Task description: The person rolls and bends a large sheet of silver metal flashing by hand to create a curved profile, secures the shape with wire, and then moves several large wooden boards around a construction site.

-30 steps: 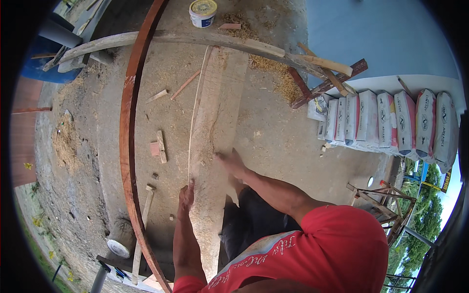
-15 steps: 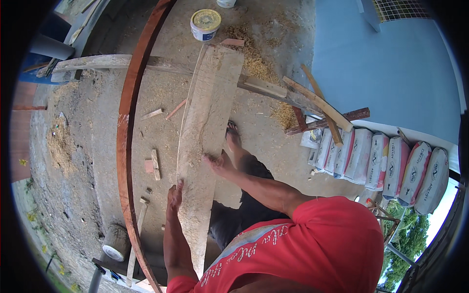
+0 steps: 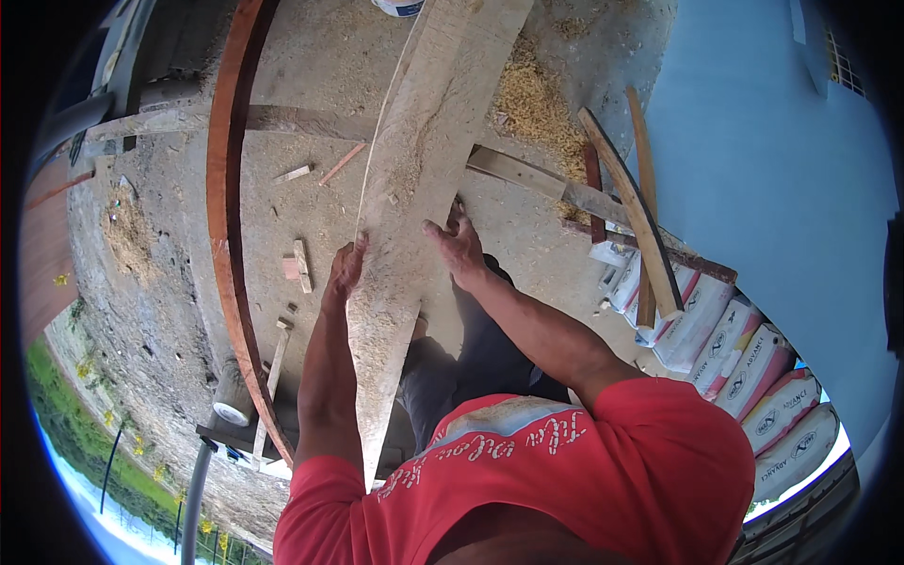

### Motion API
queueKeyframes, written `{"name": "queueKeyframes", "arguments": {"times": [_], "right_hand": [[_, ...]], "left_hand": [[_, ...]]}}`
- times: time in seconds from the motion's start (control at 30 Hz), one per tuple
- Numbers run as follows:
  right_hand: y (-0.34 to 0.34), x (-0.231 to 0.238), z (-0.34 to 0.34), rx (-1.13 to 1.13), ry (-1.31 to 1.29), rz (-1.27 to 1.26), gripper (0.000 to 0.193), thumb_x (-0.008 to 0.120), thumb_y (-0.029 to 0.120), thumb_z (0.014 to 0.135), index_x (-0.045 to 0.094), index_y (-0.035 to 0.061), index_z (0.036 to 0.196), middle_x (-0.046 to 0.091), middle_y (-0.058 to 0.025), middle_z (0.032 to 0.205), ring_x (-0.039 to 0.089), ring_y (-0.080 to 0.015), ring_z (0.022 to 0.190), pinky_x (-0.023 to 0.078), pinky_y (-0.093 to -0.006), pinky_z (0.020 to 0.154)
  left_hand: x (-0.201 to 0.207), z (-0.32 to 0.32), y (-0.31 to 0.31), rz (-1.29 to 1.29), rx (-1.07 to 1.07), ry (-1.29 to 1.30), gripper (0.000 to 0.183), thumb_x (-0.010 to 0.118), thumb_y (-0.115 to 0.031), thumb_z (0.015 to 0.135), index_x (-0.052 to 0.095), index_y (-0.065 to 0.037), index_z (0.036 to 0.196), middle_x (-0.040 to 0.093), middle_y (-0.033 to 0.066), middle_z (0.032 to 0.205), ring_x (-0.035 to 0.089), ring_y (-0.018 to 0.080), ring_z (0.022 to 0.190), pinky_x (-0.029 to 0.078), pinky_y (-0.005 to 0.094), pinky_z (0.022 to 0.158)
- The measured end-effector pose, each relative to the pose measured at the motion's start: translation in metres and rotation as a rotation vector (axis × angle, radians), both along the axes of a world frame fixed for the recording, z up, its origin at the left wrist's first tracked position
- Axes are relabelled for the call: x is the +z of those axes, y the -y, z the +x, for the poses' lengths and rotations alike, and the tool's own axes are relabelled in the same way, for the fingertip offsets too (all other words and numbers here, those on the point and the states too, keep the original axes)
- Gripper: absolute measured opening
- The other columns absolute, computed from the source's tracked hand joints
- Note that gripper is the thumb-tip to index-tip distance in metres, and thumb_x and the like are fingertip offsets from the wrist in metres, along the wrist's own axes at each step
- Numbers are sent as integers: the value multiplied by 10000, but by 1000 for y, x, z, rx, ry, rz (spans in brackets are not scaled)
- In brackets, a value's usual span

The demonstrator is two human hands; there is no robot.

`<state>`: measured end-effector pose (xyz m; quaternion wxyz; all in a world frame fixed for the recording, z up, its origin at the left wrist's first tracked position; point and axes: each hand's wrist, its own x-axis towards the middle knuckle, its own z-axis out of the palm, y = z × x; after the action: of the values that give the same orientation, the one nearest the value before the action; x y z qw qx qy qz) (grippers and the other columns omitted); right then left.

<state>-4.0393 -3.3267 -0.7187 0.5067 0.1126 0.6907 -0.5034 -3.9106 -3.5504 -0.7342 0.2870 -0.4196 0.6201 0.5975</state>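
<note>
A long, wide wooden plank (image 3: 414, 160) with a rough, dusty face stretches from beside my torso toward the far side, its near end narrowing in view. My left hand (image 3: 348, 266) grips its left edge, thumb at the top face and the other fingers partly hidden. On the opposite edge, slightly farther along, my right hand (image 3: 459, 247) holds the plank too, with some fingers out of sight around the edge. The far end looks large and runs past the top of the picture. A pale crossbeam (image 3: 518, 173) passes beneath the plank.
A long reddish-brown beam (image 3: 222, 188) curves down the left side. Loose timbers (image 3: 626, 193) lean at the right, before stacked bags (image 3: 739, 344) along a blue wall (image 3: 753, 179). Wood shavings (image 3: 539, 104) and small offcuts (image 3: 301, 266) litter the floor. A bucket (image 3: 399, 8) shows at the top.
Both hands have moved farther along the plank, and the right has closed on its edge. The plank's far end has risen toward me and tilted right. My view has shifted.
</note>
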Motion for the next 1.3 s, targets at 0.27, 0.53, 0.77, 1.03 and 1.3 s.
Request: {"name": "queueKeyframes", "arguments": {"times": [0.27,0.53,0.77,1.03,1.3], "right_hand": [[-11,-1,58,22,371,3,874,810,297,715,358,-34,1385,497,-188,1343,491,-263,1224,391,-363,1029],[8,5,63,-244,464,-130,520,777,167,755,545,-14,1183,633,-86,1064,608,-203,964,512,-349,830],[9,4,13,-264,386,-192,535,751,85,736,531,39,1221,605,-75,1141,585,-210,1020,482,-363,892],[4,-7,-9,-138,432,-101,731,765,336,780,394,108,1367,492,-57,1276,454,-254,1185,363,-470,1030],[-144,36,-74,841,121,448,432,688,286,828,554,43,1160,572,-60,793,522,-128,601,386,-268,455]], "left_hand": [[18,71,-17,-117,0,-63,950,369,-757,851,410,64,1328,483,232,1295,415,315,1242,300,393,1048],[10,177,-48,-272,132,338,851,356,-750,861,609,56,762,566,194,684,519,263,698,432,405,702],[30,104,-38,-192,44,385,937,241,-787,848,620,69,808,613,278,816,588,359,828,430,453,800],[54,84,-33,-71,58,311,876,230,-736,884,610,21,1110,605,261,1135,547,390,1137,406,445,980],[131,112,-83,-428,387,146,804,458,-678,861,521,9,1275,493,252,1313,444,383,1253,351,538,1017]]}}
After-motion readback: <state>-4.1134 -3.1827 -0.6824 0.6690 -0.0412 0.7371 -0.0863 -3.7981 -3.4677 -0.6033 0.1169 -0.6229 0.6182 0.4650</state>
